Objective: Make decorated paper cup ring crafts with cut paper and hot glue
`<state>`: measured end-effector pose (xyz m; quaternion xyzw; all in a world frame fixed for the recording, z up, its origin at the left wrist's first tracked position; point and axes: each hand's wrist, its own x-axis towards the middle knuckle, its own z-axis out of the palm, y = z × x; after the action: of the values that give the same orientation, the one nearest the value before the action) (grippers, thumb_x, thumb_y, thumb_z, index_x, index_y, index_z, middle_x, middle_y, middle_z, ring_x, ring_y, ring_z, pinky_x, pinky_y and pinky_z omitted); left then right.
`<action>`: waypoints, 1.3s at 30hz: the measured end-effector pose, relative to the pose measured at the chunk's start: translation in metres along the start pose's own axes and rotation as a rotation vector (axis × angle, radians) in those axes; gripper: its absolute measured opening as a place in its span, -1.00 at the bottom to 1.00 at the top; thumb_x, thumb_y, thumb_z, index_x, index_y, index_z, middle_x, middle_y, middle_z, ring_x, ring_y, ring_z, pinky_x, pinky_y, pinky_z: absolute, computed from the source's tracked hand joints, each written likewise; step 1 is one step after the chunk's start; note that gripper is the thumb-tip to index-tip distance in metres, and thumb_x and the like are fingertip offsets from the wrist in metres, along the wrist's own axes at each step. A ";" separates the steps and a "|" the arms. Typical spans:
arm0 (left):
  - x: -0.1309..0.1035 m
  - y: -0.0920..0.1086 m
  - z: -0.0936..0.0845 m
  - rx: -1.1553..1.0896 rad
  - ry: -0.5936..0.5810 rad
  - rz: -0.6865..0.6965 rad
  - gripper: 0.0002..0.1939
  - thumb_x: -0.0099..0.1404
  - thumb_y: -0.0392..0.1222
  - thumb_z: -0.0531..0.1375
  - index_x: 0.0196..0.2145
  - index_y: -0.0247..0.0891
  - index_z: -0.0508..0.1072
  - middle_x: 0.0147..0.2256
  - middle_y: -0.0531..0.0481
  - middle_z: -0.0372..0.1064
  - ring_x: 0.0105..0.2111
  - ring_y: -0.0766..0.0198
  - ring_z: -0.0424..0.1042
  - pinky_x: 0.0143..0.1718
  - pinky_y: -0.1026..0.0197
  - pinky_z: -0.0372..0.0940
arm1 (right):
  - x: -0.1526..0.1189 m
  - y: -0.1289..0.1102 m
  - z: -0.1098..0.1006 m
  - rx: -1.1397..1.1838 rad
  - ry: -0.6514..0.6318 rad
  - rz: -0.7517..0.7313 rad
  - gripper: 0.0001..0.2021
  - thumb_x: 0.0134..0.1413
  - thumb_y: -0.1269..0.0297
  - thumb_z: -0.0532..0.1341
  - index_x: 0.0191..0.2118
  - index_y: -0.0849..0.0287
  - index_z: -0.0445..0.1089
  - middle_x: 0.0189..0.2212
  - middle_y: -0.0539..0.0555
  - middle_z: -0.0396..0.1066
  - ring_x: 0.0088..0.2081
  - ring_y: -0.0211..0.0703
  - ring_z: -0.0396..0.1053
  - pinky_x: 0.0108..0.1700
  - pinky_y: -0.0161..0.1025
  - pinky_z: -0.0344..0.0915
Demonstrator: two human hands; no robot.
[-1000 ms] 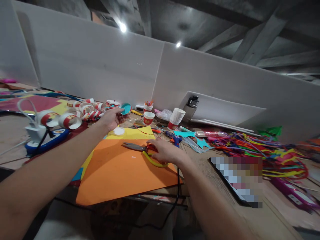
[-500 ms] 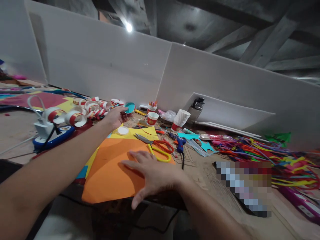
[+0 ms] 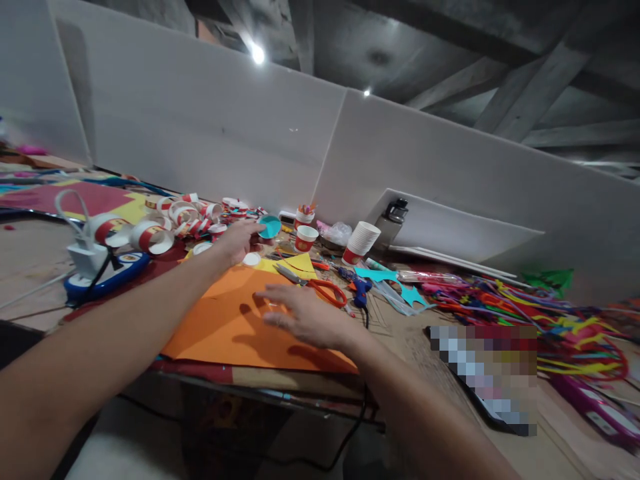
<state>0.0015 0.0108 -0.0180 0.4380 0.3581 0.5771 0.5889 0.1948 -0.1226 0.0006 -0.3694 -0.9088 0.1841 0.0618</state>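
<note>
My left hand (image 3: 243,241) reaches over the far part of the work area, its fingertips on a round teal disc (image 3: 270,227) held at a tilt. Below lies a large orange sheet (image 3: 215,327), partly over a yellow sheet (image 3: 303,265). Over the orange sheet, my right hand (image 3: 303,316) has its fingers spread and holds nothing; its shadow falls on the paper. Just beyond it are scissors with orange handles (image 3: 327,292), partly hidden by the hand. A white disc (image 3: 251,259) sits near my left hand.
Red and white paper rings (image 3: 153,237) and a blue power strip (image 3: 107,273) are at left. A paper cup (image 3: 305,239), stacked cups (image 3: 361,243), a bottle (image 3: 391,223), a blue glue gun (image 3: 361,291) and colourful pipe cleaners (image 3: 525,307) stretch rightward.
My left hand and the teal disc have moved slightly right and down. My right hand has risen away from the near edge, and the orange sheet has shifted and lies flatter.
</note>
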 end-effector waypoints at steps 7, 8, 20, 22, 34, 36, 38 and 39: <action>-0.010 -0.008 0.012 0.136 -0.086 -0.046 -0.85 0.06 -0.24 0.31 -0.41 -0.33 0.41 -0.47 -0.03 0.48 -0.55 0.34 0.46 -0.60 0.38 0.26 | -0.002 0.046 0.006 -0.498 0.143 0.612 -0.57 0.24 0.19 0.10 0.14 0.34 0.29 0.03 0.46 0.31 0.07 0.27 0.28 0.02 0.06 0.22; -0.011 -0.009 0.014 0.135 -0.087 -0.061 -0.85 0.06 -0.25 0.31 -0.43 -0.32 0.41 -0.48 -0.02 0.47 -0.56 0.35 0.45 -0.59 0.37 0.27 | -0.002 0.049 0.009 -0.524 0.108 0.620 -0.57 0.25 0.20 0.09 0.15 0.34 0.28 0.02 0.47 0.31 0.06 0.27 0.29 0.00 0.06 0.23; -0.019 -0.013 0.023 0.081 -0.033 0.284 -0.75 -0.01 -0.20 0.32 -0.34 -0.33 0.45 -0.39 0.00 0.46 -0.47 0.36 0.40 -0.49 0.34 0.28 | -0.004 0.064 0.001 -0.023 0.582 0.499 -0.53 -0.01 0.36 0.23 0.09 0.13 0.29 -0.09 0.19 0.43 -0.07 0.02 0.39 -0.04 -0.08 0.31; -0.019 -0.013 0.024 0.163 -0.003 0.375 -0.76 0.00 -0.19 0.31 -0.34 -0.33 0.45 -0.41 0.01 0.45 -0.50 0.37 0.36 -0.49 0.32 0.26 | -0.003 0.070 0.001 0.214 0.681 0.398 -0.56 -0.02 0.39 0.19 0.05 0.07 0.30 -0.18 0.09 0.46 -0.19 -0.09 0.42 -0.15 -0.14 0.36; -0.047 -0.021 0.045 0.524 -0.269 0.306 -0.78 0.09 -0.22 0.24 -0.27 -0.31 0.52 -0.38 0.01 0.47 -0.45 0.34 0.35 -0.47 0.31 0.22 | 0.001 0.060 -0.003 0.937 0.912 0.139 -0.48 -0.13 0.21 0.35 -0.01 0.09 0.20 -0.24 0.06 0.43 -0.28 -0.20 0.41 -0.52 -0.40 0.28; -0.047 -0.023 0.046 0.495 -0.293 0.264 -0.80 0.09 -0.20 0.27 -0.30 -0.30 0.51 -0.44 0.03 0.44 -0.50 0.36 0.31 -0.50 0.32 0.19 | 0.001 0.059 -0.003 0.941 0.877 0.166 -0.50 -0.15 0.22 0.36 -0.04 0.10 0.23 -0.28 0.04 0.43 -0.31 -0.21 0.40 -0.51 -0.39 0.30; -0.047 -0.026 0.047 0.448 -0.319 0.230 -0.81 0.09 -0.16 0.29 -0.32 -0.29 0.51 -0.46 0.03 0.43 -0.51 0.37 0.30 -0.51 0.32 0.19 | 0.002 0.058 -0.002 0.949 0.861 0.193 -0.52 -0.15 0.22 0.36 -0.06 0.11 0.25 -0.31 0.01 0.42 -0.36 -0.23 0.40 -0.53 -0.39 0.31; -0.046 -0.027 0.047 0.421 -0.331 0.209 -0.80 0.10 -0.14 0.29 -0.33 -0.29 0.51 -0.44 0.02 0.43 -0.50 0.36 0.31 -0.51 0.32 0.20 | 0.002 0.057 -0.001 0.961 0.860 0.204 -0.53 -0.16 0.22 0.36 -0.07 0.12 0.25 -0.33 0.00 0.41 -0.38 -0.24 0.39 -0.55 -0.38 0.31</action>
<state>0.0511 -0.0385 -0.0304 0.6734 0.3219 0.4683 0.4729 0.2307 -0.0833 -0.0202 -0.4255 -0.5800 0.4107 0.5602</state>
